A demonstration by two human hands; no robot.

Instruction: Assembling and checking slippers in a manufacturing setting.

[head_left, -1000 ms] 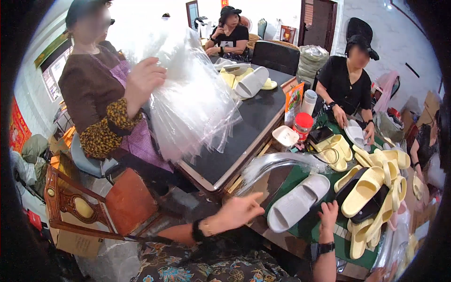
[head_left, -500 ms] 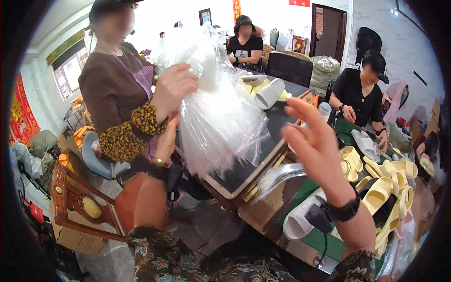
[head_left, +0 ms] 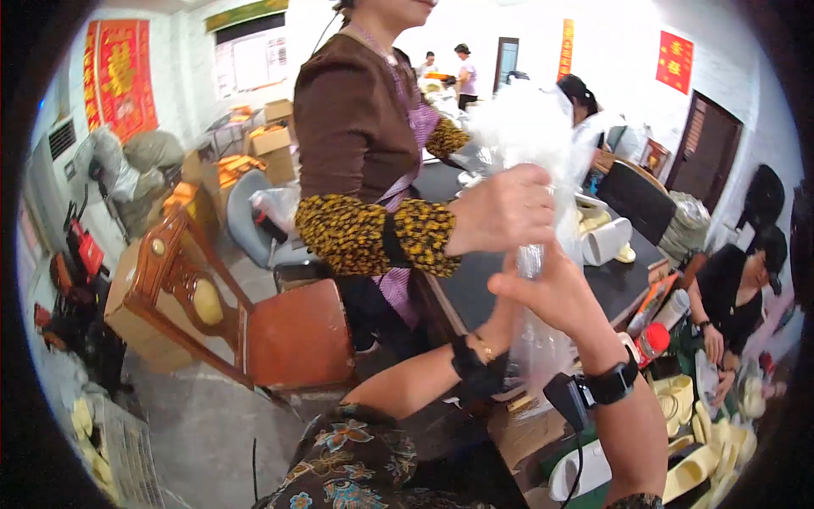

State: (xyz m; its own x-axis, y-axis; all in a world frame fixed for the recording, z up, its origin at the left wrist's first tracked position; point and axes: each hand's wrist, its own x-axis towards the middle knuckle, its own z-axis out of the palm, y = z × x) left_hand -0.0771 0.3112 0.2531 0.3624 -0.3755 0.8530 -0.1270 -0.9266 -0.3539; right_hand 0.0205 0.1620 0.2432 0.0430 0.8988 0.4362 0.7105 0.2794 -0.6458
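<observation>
A bundle of clear plastic bags (head_left: pixel 543 343) hangs upright in front of me, bunched to a narrow neck in the middle. My right hand (head_left: pixel 561 293) is closed around that neck, its thumb toward the left. Behind it, my left hand (head_left: pixel 506 316) presses against the bundle from the left; its fingers are mostly hidden. Just above mine, a co-worker's hand (head_left: pixel 504 212) grips the same bundle. That person wears a brown top and a patterned sleeve cover (head_left: pixel 373 233), and stands to my left.
A wooden chair (head_left: pixel 297 339) stands at left. Beyond the bundle is a dark table (head_left: pixel 475 288) with grey and yellow slippers (head_left: pixel 606 239). Several yellow slippers (head_left: pixel 691 471) and a red-lidded container (head_left: pixel 651 339) lie at right, near another seated person (head_left: pixel 733 288).
My right hand has come in from the right and closed on the bags. The spread bundle is now gathered narrow. The view has swung left, and the co-worker's hand still grips the bundle.
</observation>
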